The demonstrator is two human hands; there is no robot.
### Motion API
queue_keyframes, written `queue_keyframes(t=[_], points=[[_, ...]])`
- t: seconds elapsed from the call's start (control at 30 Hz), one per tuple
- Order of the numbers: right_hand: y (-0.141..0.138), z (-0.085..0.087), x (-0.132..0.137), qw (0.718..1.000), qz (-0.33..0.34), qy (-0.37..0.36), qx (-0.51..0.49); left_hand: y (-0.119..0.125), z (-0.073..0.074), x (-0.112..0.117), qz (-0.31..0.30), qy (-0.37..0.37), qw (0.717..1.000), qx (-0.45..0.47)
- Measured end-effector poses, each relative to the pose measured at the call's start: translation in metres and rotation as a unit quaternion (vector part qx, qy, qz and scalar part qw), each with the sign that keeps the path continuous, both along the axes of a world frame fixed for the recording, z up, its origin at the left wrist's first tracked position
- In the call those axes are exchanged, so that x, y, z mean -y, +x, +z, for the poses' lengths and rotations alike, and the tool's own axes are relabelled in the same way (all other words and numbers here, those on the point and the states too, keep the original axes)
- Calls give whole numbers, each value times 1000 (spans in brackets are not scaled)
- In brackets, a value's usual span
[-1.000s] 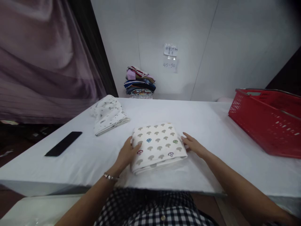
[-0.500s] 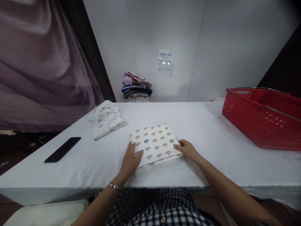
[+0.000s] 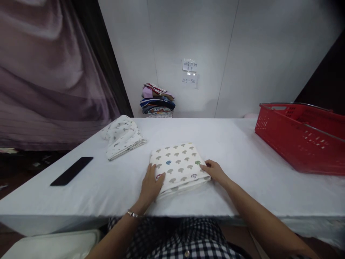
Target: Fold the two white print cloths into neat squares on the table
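Note:
A folded white cloth (image 3: 179, 165) printed with mushrooms lies flat on the white table near its front edge. My left hand (image 3: 152, 182) grips the cloth's left edge, thumb on top and fingers along the side. At the opposite edge my right hand (image 3: 215, 171) holds the right side, its thumb on the upper layer and the other fingers partly hidden beneath. Several layers show along the cloth's front fold. A second white patterned cloth (image 3: 124, 138) lies partly folded and rumpled to the left, apart from both hands.
A flat black object (image 3: 72, 171) lies on the left of the white table (image 3: 229, 144). Against the wall stands a stack of folded fabrics (image 3: 157, 100). On the right sits a red basket (image 3: 291, 140) with metal handles. Paper signs (image 3: 190, 73) hang on the wall.
Both hands stay on the folded cloth's sides, with almost no movement. The whole view has shifted very slightly.

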State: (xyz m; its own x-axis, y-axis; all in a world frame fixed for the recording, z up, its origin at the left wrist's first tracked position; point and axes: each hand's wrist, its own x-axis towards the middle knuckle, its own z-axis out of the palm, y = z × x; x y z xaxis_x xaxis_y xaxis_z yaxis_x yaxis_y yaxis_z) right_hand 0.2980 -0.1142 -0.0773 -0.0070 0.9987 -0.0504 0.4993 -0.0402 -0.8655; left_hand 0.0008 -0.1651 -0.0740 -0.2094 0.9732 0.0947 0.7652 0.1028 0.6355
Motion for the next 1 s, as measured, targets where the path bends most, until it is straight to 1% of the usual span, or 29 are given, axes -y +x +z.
queue_keyframes(t=[0.1,0.17,0.23,0.3,0.37,0.47,0.53,0.6,0.67,0.77,0.83,0.9,0.93,1.0], points=[[0,-6,-3,1000,-20,13,-4,2,2,1,-3,-5,1000,-10],[2,-7,-5,1000,-23,7,4,3,3,1,-5,-9,1000,-10],[4,-4,-7,1000,-11,-10,18,2,4,1,-9,-18,1000,-4],[7,5,-8,998,6,-16,52,1,6,0,-13,-34,999,4],[6,18,-6,995,10,18,95,0,8,-1,-14,-41,999,2],[-5,37,3,986,19,122,115,4,12,2,-22,-6,999,-29],[-16,42,10,976,75,165,120,10,12,4,-49,24,997,-62],[-26,38,16,962,154,159,160,15,10,5,-79,26,992,-92],[-31,29,17,946,205,126,219,18,6,4,-93,11,990,-101],[-31,16,14,930,220,96,277,12,1,4,-104,17,992,-65],[-27,14,12,927,228,88,284,3,-2,8,-117,56,991,-17],[-22,15,13,929,230,87,277,-9,-3,19,-135,113,984,24],[-21,17,15,929,227,99,273,-15,-4,27,-145,141,979,35],[-21,20,21,924,219,164,268,-25,-6,44,-166,187,967,37]])
